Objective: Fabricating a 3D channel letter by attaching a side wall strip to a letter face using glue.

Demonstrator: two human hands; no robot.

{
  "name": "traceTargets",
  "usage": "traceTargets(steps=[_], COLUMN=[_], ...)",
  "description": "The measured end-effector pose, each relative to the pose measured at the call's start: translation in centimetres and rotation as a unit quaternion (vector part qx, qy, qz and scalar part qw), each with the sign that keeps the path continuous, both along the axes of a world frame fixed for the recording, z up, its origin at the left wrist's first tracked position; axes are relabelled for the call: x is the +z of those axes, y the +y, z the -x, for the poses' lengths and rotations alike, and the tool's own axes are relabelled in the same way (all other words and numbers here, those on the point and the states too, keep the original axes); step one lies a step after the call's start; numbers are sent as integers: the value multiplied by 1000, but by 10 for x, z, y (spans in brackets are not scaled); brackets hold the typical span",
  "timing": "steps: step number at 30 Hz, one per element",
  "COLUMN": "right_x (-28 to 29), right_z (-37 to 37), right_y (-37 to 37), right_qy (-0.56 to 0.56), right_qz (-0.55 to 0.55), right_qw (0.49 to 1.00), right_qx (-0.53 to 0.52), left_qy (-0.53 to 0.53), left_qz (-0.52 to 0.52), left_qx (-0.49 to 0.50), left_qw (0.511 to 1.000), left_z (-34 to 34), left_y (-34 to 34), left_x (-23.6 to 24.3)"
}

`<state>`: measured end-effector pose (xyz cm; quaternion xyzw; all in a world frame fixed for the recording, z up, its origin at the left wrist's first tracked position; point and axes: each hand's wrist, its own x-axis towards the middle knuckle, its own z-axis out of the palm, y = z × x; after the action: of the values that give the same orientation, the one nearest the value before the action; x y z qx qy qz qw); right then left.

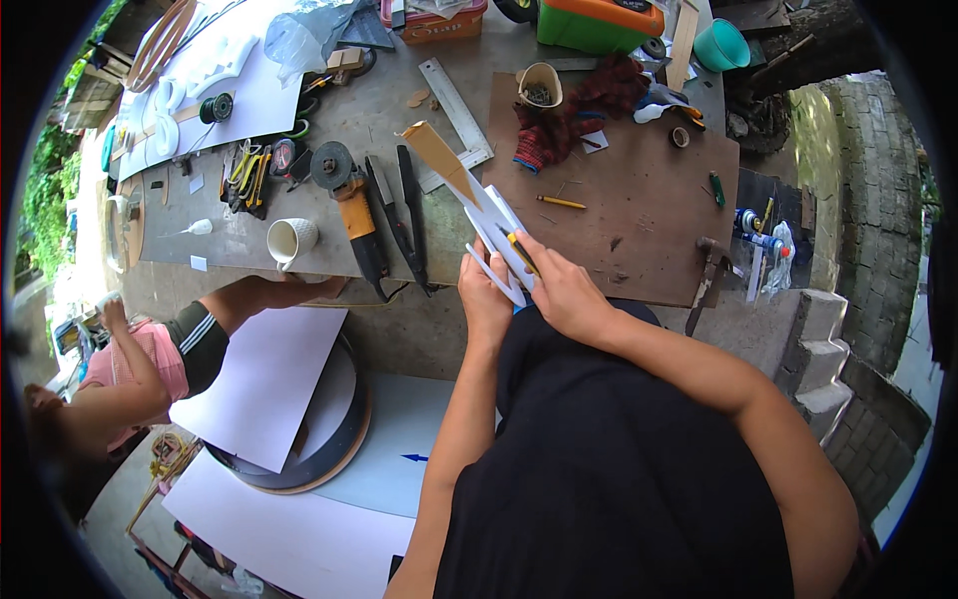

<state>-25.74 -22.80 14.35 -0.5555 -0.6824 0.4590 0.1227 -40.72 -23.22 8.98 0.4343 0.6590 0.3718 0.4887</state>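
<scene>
White cut-out [487, 228] sits in our two hands, raised just above the near edge of the grey worktable [384, 115], the largest thing before us. On that table's right side lies a brown board [639, 230], its near edge running out beside our right forearm. To the left of our hands rests an orange-and-black angle grinder [356, 212], and beyond them a steel square [459, 115] lies flat. A brown-faced strip [439, 155] reaches away from the white cut-out; we cannot tell whether the two are joined or only overlapped.

Our left hand [486, 295] pinches the cut-out's lower left side, fingers curled in. Our right hand [567, 290] is closed round a slim yellow-and-black tool [522, 252] while bearing on the right side of the white cut-out. Whether the tool's tip touches the surface is too small to tell.

To work well here, we would likely do best to lay the piece down on the brown board, since held in the air it may flex. We should keep our left fingers out of the tip's line and use light, short strokes. Smallest nearby, a yellow pencil [562, 202] lies on the board.
</scene>
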Motion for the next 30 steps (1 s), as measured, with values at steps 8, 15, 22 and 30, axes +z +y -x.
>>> traceTargets(steps=[8,15,22,30], right_x=[27,56,92,113], right_z=[-24,-16,-21,-28], right_y=[80,114,108,98], right_qy=[117,216,279,250], right_qz=[13,-7,-4,-63], right_qw=[964,955,925,924], right_qx=[-237,-204,-257,-283], left_qy=[57,26,14,66], left_qz=[-65,-132,-166,-208], left_qx=[-31,-75,-84,-129], left_qw=[996,988,982,967], left_z=[7,-11,-25,-34], left_y=[19,36,39,38], left_x=[56,119,142,156])
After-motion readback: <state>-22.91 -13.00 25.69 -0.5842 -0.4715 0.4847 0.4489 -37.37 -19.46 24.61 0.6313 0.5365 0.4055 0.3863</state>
